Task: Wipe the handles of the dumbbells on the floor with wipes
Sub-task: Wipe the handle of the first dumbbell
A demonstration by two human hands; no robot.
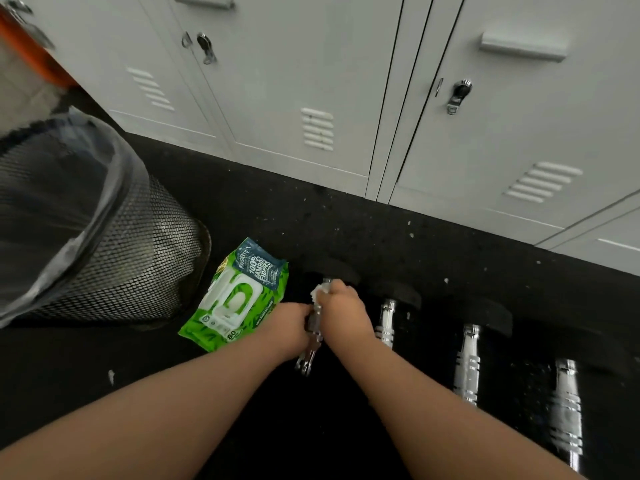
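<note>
One head-worn wide-angle view looks forward and steeply down from above the forearms, close over the dark floor (346, 216), facing the grey lockers (311, 81).

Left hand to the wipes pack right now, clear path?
Probably yes. The left hand grips the dumbbell handle, and the wipes pack lies on the floor just to its left with nothing between. It must let go first.

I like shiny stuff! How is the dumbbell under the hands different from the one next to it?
The held dumbbell has a left hand gripping its handle and a right hand rubbing it with a white wipe; the neighbouring dumbbell lies untouched. The held one sits nearer the green wipes pack. Both have chrome handles, black ends, and lie on the dark floor.
</note>
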